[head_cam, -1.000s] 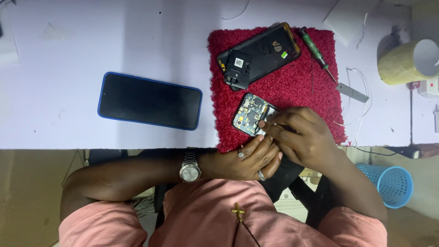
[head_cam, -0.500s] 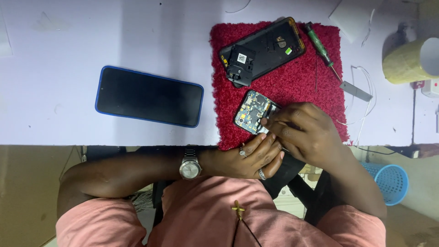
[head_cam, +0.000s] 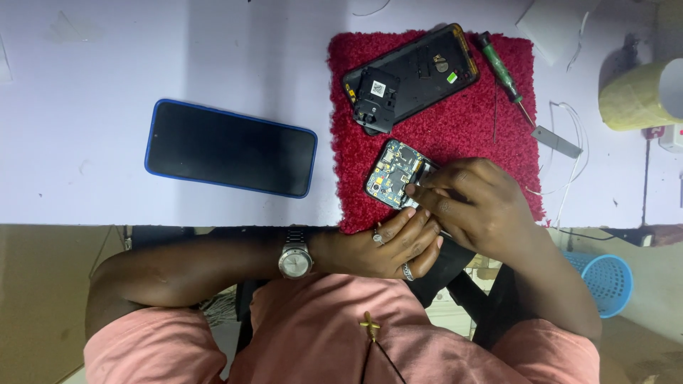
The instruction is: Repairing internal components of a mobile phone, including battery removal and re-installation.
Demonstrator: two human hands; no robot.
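Left forearm (head_cam: pixel 199 267) laid across the body, bent at the elbow, wrist (head_cam: pixel 295 257) turned flat. Left hand (head_cam: pixel 388 245) low at centre, fingers curled loosely, fingertips (head_cam: pixel 420 217) directed up and to the right. Right hand (head_cam: pixel 473 203) set just above and partly over the left, knuckles uppermost, fingers bunched in a pinch toward the left. Right forearm (head_cam: pixel 562 284) running down and to the right.
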